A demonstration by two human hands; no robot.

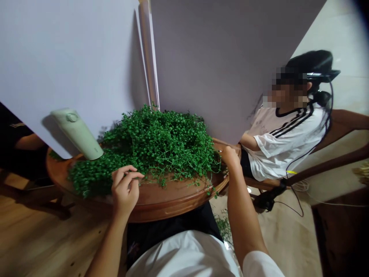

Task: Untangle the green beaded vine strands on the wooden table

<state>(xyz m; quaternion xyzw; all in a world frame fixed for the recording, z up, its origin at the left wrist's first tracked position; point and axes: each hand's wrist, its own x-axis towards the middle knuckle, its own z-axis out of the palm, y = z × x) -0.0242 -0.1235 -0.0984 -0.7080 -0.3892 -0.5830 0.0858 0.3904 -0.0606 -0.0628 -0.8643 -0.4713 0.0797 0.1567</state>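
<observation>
A large heap of fine-stemmed greenery [164, 142] with small round leaves covers much of the round wooden table [173, 192]. My left hand [125, 190] hovers at the near edge of the heap, fingers loosely bent and apart, with nothing visible between them. At the right end of the heap is my right hand [230, 157], its fingers curled and turned away from me. A small shiny spot shows at those fingertips, but I cannot make out what they hold. Loose sprigs hang over the table's edge below that hand.
A pale green flask [77, 134] leans on the left side of the greenery. Tall pale panels [201, 57] rise behind the heap. A person in a white shirt [288, 134] sits at right; another person's arm [29, 142] shows at far left. Sprigs [225, 225] lie low beside my lap.
</observation>
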